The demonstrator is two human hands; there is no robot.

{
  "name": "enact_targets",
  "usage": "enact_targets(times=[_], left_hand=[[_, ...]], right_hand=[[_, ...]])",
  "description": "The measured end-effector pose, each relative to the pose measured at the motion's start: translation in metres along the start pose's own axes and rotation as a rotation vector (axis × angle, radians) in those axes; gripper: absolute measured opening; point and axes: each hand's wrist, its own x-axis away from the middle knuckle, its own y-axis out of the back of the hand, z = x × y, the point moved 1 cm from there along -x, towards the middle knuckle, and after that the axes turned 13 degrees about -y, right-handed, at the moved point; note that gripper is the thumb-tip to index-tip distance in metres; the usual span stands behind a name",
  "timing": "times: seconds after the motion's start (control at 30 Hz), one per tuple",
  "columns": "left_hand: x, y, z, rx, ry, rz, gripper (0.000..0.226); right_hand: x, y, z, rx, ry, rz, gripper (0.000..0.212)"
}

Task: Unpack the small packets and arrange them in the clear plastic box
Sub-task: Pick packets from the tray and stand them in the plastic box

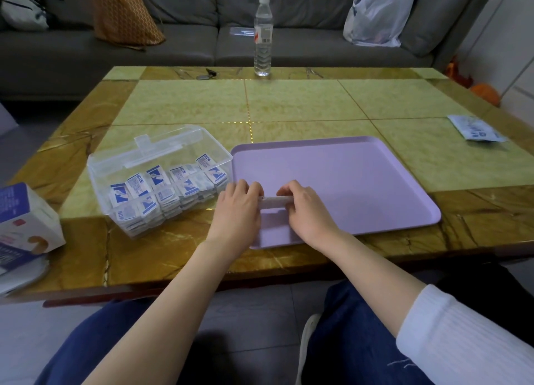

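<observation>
Where the desk [289,101] changes from yellow-green stone panels to a brown marbled border, a lilac tray [361,168] lies flat close to the near edge. Beyond the tray, at the desk's far edge, a clear water bottle [263,37] stands upright. Behind it a grey sofa [187,46] carries an orange bag [121,11] and a pale plastic bag [375,17]. Well to the tray's right a flat blue-and-white pouch [476,129] lies on the desk. Far to the tray's left, at the desk's corner, sits a white and blue carton [26,217]. Just beside the tray's left edge is the clear plastic box [115,165], set at an angle with its lid raised at the back. The small packets [161,188] inside are white with blue print and stand in tight rows that fill most of the box. Over the tray's near left corner the left hand [238,208] and right hand [306,208] hold a thin white bundle [274,201] between them, seen edge-on. Each grip is clamped on one end, fingers curled over the top.
</observation>
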Motion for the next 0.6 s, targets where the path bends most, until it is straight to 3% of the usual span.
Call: enact_targets(times=[0.17,0.43,0.5,0.6], left_hand=[[0.001,0.008,0.011,0.167,0.154,0.022,0.015],[0.0,0.008,0.004,0.338,0.147,-0.147,0.013],[-0.002,0.011,0.002,0.325,0.101,-0.186,0.022],[-0.001,0.004,-0.009,0.184,-0.109,-0.04,0.037]], right_hand=[[0.001,0.002,-0.005,0.044,0.018,0.008,0.028],[0.002,0.002,-0.001,0.085,0.082,0.014,0.022],[0.001,0.001,-0.001,0.083,0.076,0.006,0.024],[0.002,0.0,-0.001,0.098,0.092,0.047,0.027]])
